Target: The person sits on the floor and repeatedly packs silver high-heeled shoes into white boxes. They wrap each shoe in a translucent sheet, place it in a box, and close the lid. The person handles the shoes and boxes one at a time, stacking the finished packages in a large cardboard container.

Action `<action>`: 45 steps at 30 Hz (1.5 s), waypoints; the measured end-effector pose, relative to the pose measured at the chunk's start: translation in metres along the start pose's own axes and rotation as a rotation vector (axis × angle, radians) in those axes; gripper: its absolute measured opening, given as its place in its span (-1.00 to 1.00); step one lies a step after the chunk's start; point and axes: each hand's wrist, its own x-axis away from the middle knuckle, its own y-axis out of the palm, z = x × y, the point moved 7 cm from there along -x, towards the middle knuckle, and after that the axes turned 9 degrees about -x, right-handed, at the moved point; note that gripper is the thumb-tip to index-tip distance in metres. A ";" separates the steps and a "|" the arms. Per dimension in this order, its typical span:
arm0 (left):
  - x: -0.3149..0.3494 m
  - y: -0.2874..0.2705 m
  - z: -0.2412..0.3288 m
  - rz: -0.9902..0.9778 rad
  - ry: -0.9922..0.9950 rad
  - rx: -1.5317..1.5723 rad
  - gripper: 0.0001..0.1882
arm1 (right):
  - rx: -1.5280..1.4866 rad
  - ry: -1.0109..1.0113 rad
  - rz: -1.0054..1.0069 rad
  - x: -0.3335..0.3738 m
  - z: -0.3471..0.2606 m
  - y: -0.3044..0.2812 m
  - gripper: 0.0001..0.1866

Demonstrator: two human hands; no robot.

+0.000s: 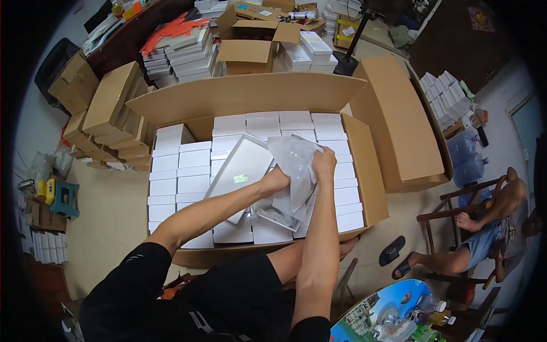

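Between both hands is a translucent, whitish plastic bag (pixel 293 159). My right hand (pixel 323 163) grips its upper right edge, with the fingers closed. My left hand (pixel 276 181) is closed at the bag's left side, partly hidden by the plastic. What the bag holds, if anything, I cannot make out. Left of it a flat white box lid (pixel 242 171) with a small green sticker lies tilted, my left forearm crossing over it. Under the bag is an open white box (pixel 290 226) with crumpled clear plastic in it. Both rest on rows of closed white boxes (pixel 194 165).
A large cardboard carton (pixel 245 91) holds the white boxes, flaps raised. Another carton (pixel 399 125) adjoins its right side; brown boxes (pixel 114 108) are stacked left. A seated person (pixel 478 245) is at the right. A colourful table (pixel 364 316) with bottles stands at the lower right.
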 end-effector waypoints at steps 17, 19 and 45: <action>0.073 -0.070 -0.074 0.282 0.049 -0.809 -0.25 | 0.056 -0.507 0.318 0.139 -0.041 0.013 -0.56; 0.075 -0.073 -0.076 0.224 0.027 -0.886 -0.23 | 0.007 -0.515 0.307 0.158 -0.052 0.007 -0.55; 0.000 -0.033 -0.060 0.103 -0.155 0.098 -0.30 | -0.547 0.101 0.056 0.140 0.059 -0.006 -0.40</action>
